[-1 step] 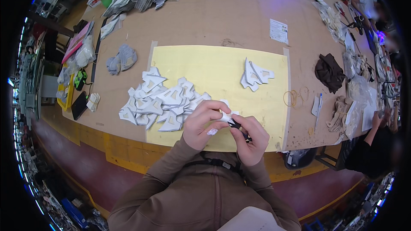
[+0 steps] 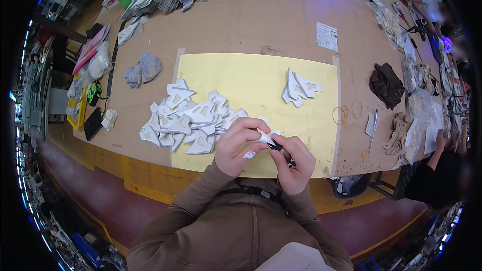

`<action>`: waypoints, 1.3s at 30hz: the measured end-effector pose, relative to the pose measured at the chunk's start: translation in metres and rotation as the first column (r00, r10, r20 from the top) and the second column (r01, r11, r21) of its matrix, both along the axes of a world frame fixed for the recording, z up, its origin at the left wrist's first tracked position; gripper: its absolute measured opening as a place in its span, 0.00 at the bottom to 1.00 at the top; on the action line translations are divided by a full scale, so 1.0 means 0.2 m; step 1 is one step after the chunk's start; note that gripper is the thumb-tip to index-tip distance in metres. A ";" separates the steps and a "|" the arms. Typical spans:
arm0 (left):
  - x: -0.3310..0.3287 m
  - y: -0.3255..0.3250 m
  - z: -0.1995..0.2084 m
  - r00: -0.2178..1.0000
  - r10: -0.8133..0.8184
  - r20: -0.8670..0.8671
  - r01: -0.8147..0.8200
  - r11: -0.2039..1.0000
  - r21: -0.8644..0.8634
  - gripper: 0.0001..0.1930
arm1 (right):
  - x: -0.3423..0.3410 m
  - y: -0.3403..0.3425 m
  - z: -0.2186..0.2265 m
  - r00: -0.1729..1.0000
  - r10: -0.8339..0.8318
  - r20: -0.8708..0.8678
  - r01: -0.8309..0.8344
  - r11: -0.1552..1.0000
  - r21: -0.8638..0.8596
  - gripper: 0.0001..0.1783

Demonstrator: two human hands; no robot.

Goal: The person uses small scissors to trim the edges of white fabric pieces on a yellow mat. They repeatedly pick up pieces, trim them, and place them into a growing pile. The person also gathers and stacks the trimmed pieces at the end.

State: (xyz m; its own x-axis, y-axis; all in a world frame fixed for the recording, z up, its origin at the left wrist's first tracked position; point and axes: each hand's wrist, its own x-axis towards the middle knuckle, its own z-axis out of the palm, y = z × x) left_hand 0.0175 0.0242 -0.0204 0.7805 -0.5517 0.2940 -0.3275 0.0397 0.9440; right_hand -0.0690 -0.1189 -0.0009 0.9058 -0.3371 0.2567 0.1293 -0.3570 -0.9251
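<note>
My left hand [image 2: 235, 145] and right hand [image 2: 295, 163] pinch a white-and-black item [image 2: 271, 143] over the yellow sheet [image 2: 241, 73], near side.
Fingers [image 2: 246, 124] hide most of it; one part or two, can't tell. Left hand also blocks some of the cutout pile [image 2: 193, 120].

White piece [image 2: 263, 137] in left hand [image 2: 233, 149], black item [image 2: 274, 145] in right hand [image 2: 295, 164], heaped cutouts [image 2: 201, 113] nearby.
</note>
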 end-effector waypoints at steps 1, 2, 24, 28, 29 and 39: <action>-0.01 0.00 0.00 1.000 0.011 -0.011 -0.011 1.000 -0.015 0.09 | 0.00 0.01 0.00 1.000 -0.010 -0.014 0.010 1.000 0.011 0.19; -0.01 -0.01 -0.01 1.000 0.015 -0.006 -0.016 0.999 -0.030 0.09 | 0.00 0.01 0.00 1.000 -0.018 -0.023 0.018 1.000 0.020 0.19; 0.00 0.00 -0.02 0.996 0.084 0.030 -0.082 0.994 -0.065 0.09 | 0.02 0.03 0.00 1.000 0.011 -0.008 -0.010 0.997 0.082 0.19; -0.03 -0.02 -0.02 0.990 0.141 -0.017 -0.142 0.984 -0.104 0.09 | 0.02 0.07 -0.01 0.999 -0.036 -0.021 0.039 0.989 0.142 0.19; -0.04 -0.02 -0.02 0.990 0.142 -0.025 -0.143 0.985 -0.096 0.09 | 0.02 0.08 -0.01 0.999 -0.048 -0.014 0.050 0.986 0.158 0.19; 0.00 0.00 -0.03 0.982 0.147 0.119 -0.144 0.989 -0.033 0.09 | 0.02 0.04 0.01 1.000 0.027 0.008 -0.028 0.993 0.113 0.21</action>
